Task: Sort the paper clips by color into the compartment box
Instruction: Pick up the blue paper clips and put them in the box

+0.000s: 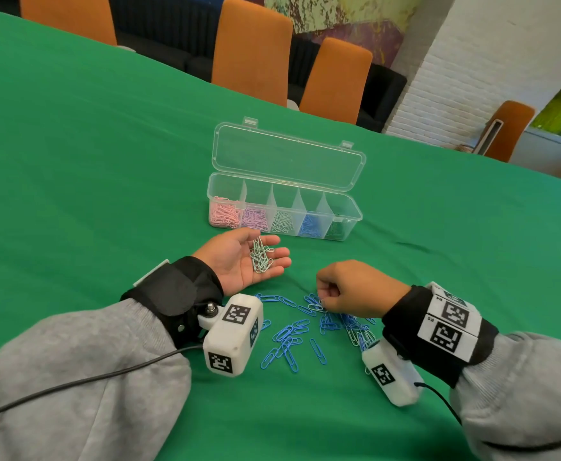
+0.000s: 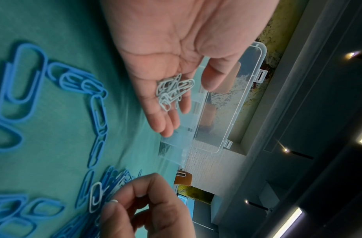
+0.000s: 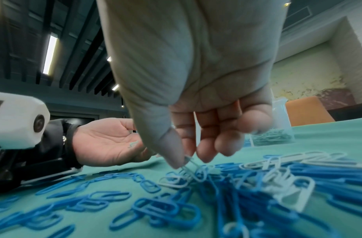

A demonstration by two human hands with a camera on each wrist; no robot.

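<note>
My left hand [image 1: 246, 257] lies palm up on the green cloth in front of the box, fingers relaxed, with a small heap of pale mint clips [image 1: 261, 255] [image 2: 173, 91] resting on the fingers. My right hand [image 1: 345, 287] hovers over the loose pile of blue clips [image 1: 292, 331] [image 3: 176, 202], thumb and forefinger pinching a pale clip [image 3: 189, 161] at the pile's top. The clear compartment box [image 1: 349, 224] stands open behind, holding pink, purple, pale mint, blue and dark clips, one color to each compartment.
The box lid [image 1: 289, 158] leans back, open. Several pale clips [image 3: 278, 173] lie mixed among the blue ones. Orange chairs [image 1: 252, 48] stand beyond the table's far edge. Wrist camera cables [image 1: 73, 384] trail across the near cloth.
</note>
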